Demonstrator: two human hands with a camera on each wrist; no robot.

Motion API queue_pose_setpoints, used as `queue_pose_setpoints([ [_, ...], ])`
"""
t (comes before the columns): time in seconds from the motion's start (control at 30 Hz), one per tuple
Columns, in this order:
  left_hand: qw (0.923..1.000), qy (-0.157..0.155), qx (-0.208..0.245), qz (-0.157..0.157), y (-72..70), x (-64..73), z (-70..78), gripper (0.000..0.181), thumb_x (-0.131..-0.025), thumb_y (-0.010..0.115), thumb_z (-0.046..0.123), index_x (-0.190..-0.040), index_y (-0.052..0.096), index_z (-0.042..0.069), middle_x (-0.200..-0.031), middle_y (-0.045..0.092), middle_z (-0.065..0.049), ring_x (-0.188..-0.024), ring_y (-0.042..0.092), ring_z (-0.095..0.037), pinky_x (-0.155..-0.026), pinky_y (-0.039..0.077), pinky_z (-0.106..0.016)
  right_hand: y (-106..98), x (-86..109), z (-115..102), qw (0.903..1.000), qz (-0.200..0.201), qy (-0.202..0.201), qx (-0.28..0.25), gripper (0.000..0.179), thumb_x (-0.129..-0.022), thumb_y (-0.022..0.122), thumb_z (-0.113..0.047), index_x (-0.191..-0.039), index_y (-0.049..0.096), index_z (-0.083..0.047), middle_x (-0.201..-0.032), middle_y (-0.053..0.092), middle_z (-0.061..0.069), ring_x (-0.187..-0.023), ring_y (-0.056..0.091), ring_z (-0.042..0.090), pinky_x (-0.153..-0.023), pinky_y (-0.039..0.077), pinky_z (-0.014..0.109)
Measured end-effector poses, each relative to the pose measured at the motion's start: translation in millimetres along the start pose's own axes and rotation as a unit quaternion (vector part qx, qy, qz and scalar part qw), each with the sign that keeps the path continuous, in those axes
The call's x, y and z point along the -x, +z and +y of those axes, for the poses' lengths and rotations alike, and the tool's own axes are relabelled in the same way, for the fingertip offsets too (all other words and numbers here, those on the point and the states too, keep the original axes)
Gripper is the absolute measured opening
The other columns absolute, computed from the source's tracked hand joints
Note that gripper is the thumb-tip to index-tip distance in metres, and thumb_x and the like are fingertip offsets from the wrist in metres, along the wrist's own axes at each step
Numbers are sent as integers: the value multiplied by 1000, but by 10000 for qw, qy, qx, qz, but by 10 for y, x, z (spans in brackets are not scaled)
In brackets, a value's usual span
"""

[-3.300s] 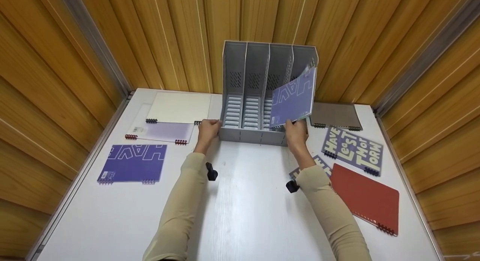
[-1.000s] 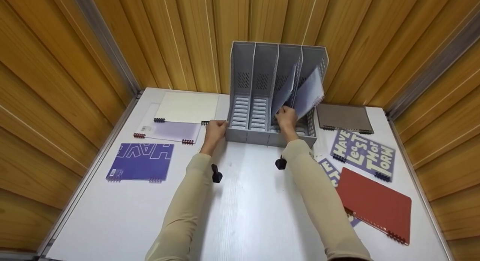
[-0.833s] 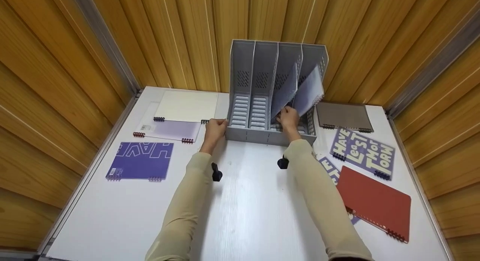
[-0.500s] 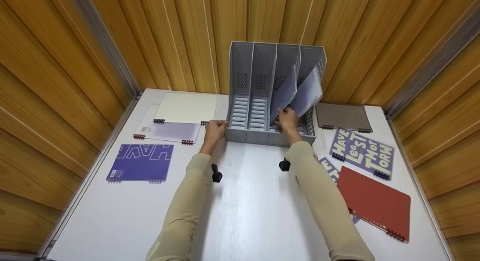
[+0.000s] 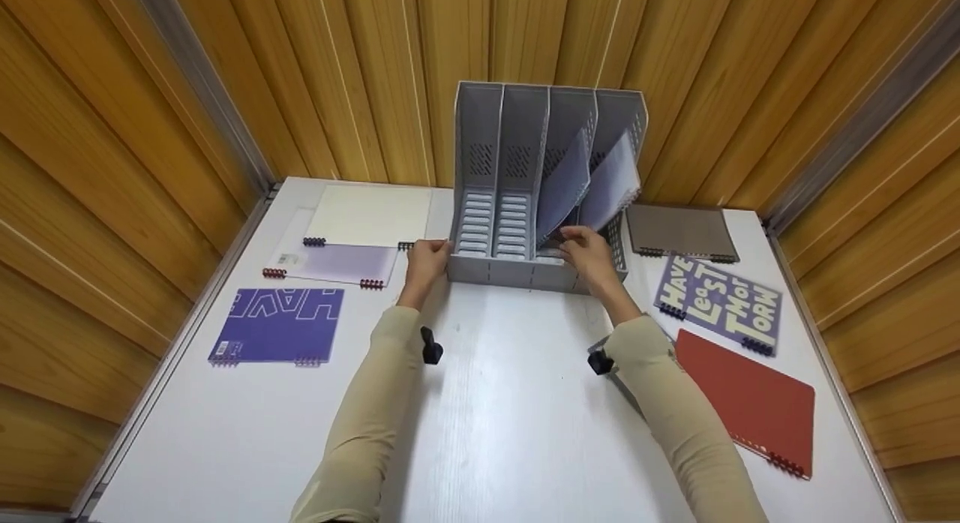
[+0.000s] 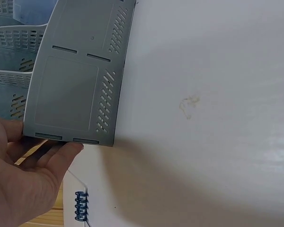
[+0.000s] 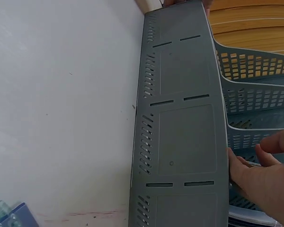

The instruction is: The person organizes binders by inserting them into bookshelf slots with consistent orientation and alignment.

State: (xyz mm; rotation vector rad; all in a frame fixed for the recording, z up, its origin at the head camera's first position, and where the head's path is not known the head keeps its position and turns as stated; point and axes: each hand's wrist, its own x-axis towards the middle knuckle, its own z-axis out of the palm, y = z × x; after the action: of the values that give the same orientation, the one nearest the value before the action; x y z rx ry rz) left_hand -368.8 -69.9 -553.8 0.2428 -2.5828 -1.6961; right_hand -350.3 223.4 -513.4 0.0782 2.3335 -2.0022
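The white table (image 5: 495, 410) bears an organizer (image 5: 506, 271), hands (image 5: 427, 263) (image 5: 592, 259) at its front.

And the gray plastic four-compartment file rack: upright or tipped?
Upright: the rack stands on the white table, dividers rising from its floor, the left hand at its front corner.

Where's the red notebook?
In the head view, the red notebook lies at right, nearer the person than the yellow-lettered notebook, partly behind the right sleeve.

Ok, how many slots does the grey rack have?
4, side by side: the first slot and second slot at left; the third slot, holding a lilac notebook; the fourth slot, holding a paler notebook. None hidden.
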Motion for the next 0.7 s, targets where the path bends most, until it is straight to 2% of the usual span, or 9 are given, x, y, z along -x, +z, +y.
queue_pose_setpoints([
  [0.13, 10000, 21, -9, -30, -1, 13, 0, 29, -101, 60, 17, -118, 73, -5, -86, 68, -10, -66, 52, -8, -58, 44, -18, -85, 190, 73, 9997, -62, -242, 74, 34, -105, 46, -2, -136, 53, 10, -137, 53, 29, -121, 58, 32, -104, 51, 41],
  [0.23, 9999, 31, -115, 69, -7, 8, 1, 29, -101, 61, 17, -116, 74, -3, -90, 70, -9, -68, 53, -9, -59, 44, -18, -122, 339, 139, 9971, -92, -482, 579, 33, -104, 47, -3, -133, 58, 7, -137, 57, 26, -122, 59, 34, -99, 53, 40],
  [0.37, 9998, -6, -192, 102, 0, 1, 0, 27, -101, 61, 18, -114, 76, -2, -87, 68, -8, -69, 53, -10, -59, 43, -19, -152, 512, 223, 9911, -6, -702, 1130, 33, -101, 47, -1, -130, 63, 3, -138, 60, 21, -126, 58, 34, -99, 52, 39],
  [0.53, 9998, 5, -171, 51, 20, 13, -10, 29, -102, 60, 17, -117, 74, -3, -91, 69, -10, -72, 54, -14, -61, 43, -22, -169, 741, 312, 9956, -60, -486, 804, 31, -104, 48, -2, -130, 61, 6, -136, 60, 24, -128, 56, 39, -103, 51, 41],
  [0.7, 9998, 69, -148, 106, 14, 28, -13, 31, -102, 60, 18, -122, 71, -4, -116, 72, -17, -93, 61, -20, -80, 52, -31, -212, 973, 386, 9970, -46, -355, 684, 30, -105, 46, -2, -131, 60, 5, -137, 58, 24, -129, 55, 36, -105, 50, 42],
])
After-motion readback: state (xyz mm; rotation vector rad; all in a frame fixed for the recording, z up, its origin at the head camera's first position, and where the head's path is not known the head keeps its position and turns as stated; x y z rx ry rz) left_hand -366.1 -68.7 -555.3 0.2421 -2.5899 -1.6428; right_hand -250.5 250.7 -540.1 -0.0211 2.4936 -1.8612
